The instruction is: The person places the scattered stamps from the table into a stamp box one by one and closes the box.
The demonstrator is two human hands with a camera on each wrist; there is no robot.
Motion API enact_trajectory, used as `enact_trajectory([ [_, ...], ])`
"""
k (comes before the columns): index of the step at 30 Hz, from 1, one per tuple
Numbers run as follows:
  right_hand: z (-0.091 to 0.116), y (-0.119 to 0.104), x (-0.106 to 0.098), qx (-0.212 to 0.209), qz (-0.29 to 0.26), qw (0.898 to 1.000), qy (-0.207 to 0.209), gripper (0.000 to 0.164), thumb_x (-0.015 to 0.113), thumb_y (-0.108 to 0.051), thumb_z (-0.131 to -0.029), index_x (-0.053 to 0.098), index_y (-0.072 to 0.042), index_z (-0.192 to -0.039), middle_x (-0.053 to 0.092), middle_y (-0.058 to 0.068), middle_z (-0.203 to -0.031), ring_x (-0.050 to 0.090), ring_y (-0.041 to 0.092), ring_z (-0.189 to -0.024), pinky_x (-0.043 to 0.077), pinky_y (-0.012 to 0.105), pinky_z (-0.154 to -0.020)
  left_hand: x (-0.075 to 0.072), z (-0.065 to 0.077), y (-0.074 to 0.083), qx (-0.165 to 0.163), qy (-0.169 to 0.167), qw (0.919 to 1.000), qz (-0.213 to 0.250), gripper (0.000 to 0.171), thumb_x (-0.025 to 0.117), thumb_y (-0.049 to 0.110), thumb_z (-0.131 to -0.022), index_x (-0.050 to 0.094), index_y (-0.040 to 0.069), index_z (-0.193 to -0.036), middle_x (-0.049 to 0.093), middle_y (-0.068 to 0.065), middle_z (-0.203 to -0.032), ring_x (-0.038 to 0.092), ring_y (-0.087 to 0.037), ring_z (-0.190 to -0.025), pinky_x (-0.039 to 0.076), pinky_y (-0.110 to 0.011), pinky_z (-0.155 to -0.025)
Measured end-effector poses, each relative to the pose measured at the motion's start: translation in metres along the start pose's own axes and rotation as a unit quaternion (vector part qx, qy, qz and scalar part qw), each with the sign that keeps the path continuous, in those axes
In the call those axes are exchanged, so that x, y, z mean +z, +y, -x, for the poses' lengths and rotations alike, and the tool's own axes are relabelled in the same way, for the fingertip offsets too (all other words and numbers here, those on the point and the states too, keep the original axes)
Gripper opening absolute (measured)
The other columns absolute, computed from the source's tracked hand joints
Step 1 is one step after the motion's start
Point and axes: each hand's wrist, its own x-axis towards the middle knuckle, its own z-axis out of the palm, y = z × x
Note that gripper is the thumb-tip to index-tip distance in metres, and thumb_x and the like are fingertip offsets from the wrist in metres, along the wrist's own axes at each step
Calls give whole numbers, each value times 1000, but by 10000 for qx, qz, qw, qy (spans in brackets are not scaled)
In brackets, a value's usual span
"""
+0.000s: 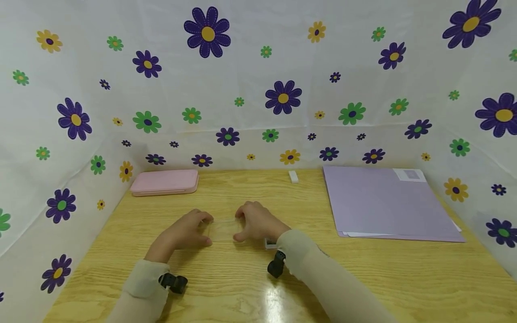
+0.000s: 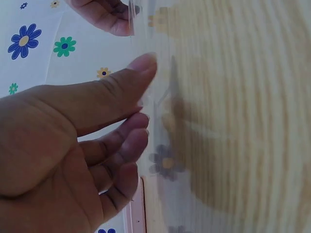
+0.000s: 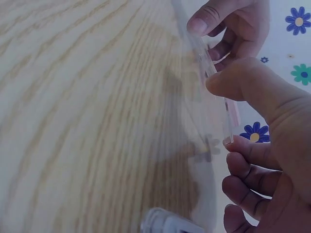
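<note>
A thin, see-through rectangular plastic piece (image 1: 224, 231) lies level between both hands, low over the table; whether it touches the wood I cannot tell. My left hand (image 1: 186, 232) grips its left edge, with thumb (image 2: 129, 85) and curled fingers at the rim. On the opposite edge, my right hand (image 1: 258, 222) holds it between thumb (image 3: 233, 85) and forefinger. Seen side-on in the right wrist view, the plastic piece (image 3: 221, 104) is slim with a clear border. A small whitish, clear-edged object (image 1: 269, 243) lies by the right wrist, partly hidden by the sleeve.
On the wooden table (image 1: 226, 287), a pink case (image 1: 164, 182) stands at the back left. A small white block (image 1: 293, 176) lies at the back. Purple folders (image 1: 383, 202) with white paper cover the right side. A flower-patterned cloth (image 1: 242, 67) encloses the back and sides.
</note>
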Motion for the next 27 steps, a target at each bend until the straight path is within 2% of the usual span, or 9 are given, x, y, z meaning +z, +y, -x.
enact_trajectory([
  [7,8,1,-7,-184,-381,9991,98,55,82,-35,-78,65,-5,-121,58,2,-111,54,19,-104,48,35,-89,0,2,2,86,32,9987,493,57,80,14,-84,54,-2,-133,58,-15,-128,55,-34,-116,43,-51,-99],
  [14,16,3,-13,-175,-317,9991,221,57,81,-35,-79,64,-5,-124,58,3,-115,52,20,-106,47,36,-91,1,6,4,413,277,9973,533,55,77,13,-88,53,-1,-135,57,-13,-127,54,-33,-117,44,-50,-97],
  [21,27,5,-18,-210,-586,9974,373,58,82,-33,-78,63,-4,-124,58,10,-119,52,28,-109,45,41,-91,3,8,10,729,399,9941,691,54,74,11,-90,51,-3,-137,55,-15,-127,53,-32,-116,45,-49,-95],
  [27,40,11,-23,-314,-696,9952,618,56,83,-31,-78,63,-4,-122,58,10,-115,51,28,-107,45,43,-90,7,7,21,891,493,9924,690,52,73,10,-91,50,-3,-136,54,-16,-127,53,-31,-115,45,-48,-95],
])
